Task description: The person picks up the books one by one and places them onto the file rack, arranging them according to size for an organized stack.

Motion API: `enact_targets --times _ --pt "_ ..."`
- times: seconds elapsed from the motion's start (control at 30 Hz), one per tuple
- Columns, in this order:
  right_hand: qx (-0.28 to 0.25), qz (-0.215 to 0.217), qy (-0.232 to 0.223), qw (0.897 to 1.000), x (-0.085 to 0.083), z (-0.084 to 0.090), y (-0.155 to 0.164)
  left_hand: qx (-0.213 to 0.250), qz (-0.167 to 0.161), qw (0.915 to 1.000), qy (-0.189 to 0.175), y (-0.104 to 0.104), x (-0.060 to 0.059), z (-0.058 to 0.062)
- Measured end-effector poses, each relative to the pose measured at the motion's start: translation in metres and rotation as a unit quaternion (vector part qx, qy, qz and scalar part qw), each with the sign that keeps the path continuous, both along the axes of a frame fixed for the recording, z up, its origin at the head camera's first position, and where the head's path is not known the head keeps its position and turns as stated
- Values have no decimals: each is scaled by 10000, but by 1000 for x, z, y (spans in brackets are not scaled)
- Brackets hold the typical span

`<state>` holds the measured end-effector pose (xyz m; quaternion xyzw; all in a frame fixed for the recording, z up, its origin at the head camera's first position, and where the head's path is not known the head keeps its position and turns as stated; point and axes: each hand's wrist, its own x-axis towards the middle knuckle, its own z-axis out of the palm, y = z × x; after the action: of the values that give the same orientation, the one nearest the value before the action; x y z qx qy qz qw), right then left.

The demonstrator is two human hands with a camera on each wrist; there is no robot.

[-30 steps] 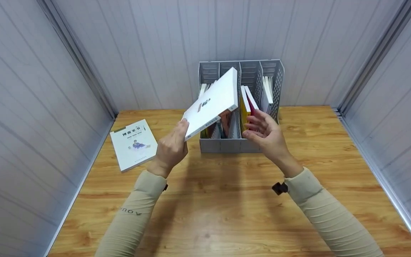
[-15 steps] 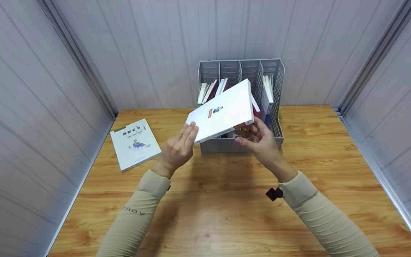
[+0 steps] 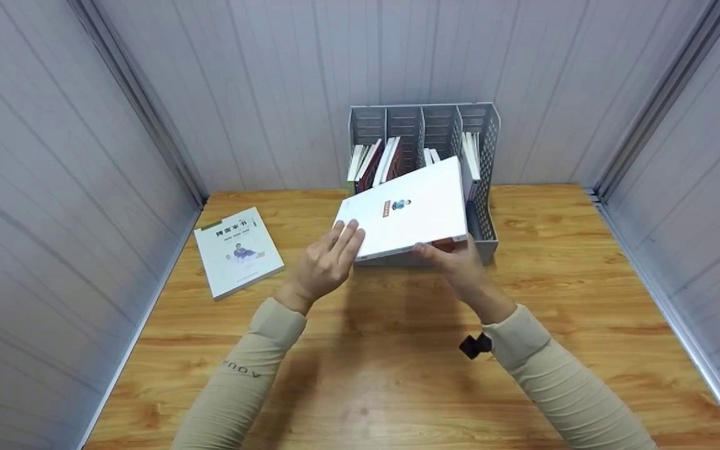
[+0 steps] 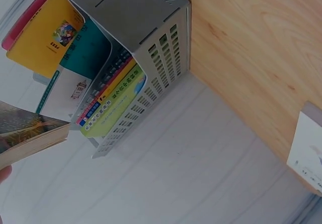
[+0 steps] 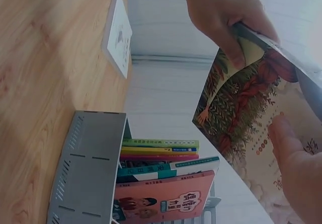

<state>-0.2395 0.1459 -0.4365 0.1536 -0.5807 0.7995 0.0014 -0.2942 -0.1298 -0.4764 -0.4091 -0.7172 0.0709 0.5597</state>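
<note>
Both hands, left hand (image 3: 325, 265) and right hand (image 3: 460, 265), grip the white book (image 3: 410, 209) (right fingers hidden beneath); it masks the organizer (image 3: 488, 187).

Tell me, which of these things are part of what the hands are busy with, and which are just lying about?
In use:
- white book, held above the table
- left hand, gripping its near left corner
- right hand, holding its near edge from below
- grey file rack just behind it

Lying about:
- second book, flat on the wooden table
</note>
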Motion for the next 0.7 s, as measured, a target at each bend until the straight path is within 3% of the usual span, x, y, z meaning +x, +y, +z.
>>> enact_targets --times 0.3,0.53,0.7 --pt "-1009 -182 -135 9946 8 1 -8 -256 101 9996 115 7 4 1" --pt "-1172 -414 -74 9922 11 2 -8 -441 211 9985 254 11 7 7" --pt "-1280 -721 -210 9889 11 0 -6 -424 118 9990 44 15 7 14"
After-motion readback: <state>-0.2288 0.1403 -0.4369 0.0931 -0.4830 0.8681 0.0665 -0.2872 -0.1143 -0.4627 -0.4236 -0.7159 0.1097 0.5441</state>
